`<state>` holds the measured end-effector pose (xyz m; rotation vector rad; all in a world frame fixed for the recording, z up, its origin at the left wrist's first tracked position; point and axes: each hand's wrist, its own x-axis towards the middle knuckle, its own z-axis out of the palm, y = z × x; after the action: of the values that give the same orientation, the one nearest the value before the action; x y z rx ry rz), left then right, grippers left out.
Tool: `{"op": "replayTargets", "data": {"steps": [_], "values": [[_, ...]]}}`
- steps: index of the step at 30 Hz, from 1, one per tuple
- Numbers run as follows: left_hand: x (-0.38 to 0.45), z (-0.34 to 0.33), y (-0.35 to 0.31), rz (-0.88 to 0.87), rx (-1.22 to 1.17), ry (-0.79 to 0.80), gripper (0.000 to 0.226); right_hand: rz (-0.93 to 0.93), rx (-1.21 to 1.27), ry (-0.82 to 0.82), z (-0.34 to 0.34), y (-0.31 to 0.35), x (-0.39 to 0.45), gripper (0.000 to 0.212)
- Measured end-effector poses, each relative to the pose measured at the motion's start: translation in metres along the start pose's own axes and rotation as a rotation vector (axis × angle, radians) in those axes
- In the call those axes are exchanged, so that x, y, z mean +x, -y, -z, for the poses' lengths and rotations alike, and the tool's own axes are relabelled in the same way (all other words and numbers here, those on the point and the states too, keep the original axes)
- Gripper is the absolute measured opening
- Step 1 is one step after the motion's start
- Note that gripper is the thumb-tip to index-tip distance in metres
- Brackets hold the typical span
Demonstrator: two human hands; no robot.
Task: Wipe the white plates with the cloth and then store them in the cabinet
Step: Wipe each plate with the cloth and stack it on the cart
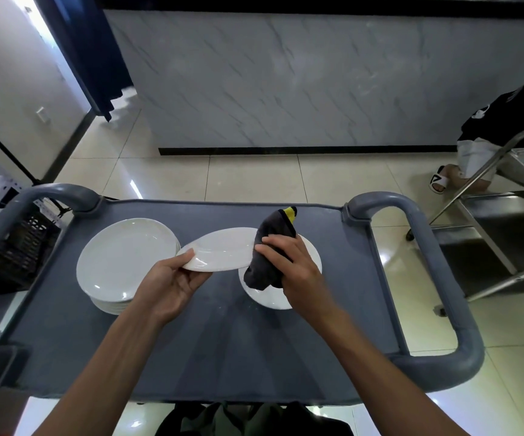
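Tiled floor (pixel 254 174), marble-look counter front (pixel 286 83) behind; grey cart surface (pixel 191 341) with looped handles carries the plates. Left hand (pixel 172 284) grips a white plate (pixel 220 251) by its near-left rim, thumb on top, plate lifted and tilted above the surface. Right hand (pixel 292 262) clutches a bunched dark cloth (pixel 267 256) with a yellow corner, pressed against the held plate's right edge. Under the cloth, another white plate (pixel 270 298) lies flat on the surface. To the left, a stack of white plates (pixel 122 262) sits on the surface, just beside the held plate. Steel trolley (pixel 506 196) at far right, a second person's sandalled foot (pixel 440 182) beside it.
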<state>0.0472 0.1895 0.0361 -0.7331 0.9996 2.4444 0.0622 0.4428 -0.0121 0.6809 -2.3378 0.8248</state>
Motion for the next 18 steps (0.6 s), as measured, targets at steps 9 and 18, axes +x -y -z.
{"op": "replayTargets", "data": {"steps": [9,18], "values": [[0.003,-0.001,-0.007,-0.029,0.078,0.002,0.026,-0.1,0.038,-0.004,0.0,0.0,-0.005,0.04],[0.004,0.002,-0.004,-0.221,0.222,0.052,0.033,-0.567,0.418,-0.088,0.018,0.017,0.008,0.06]]}}
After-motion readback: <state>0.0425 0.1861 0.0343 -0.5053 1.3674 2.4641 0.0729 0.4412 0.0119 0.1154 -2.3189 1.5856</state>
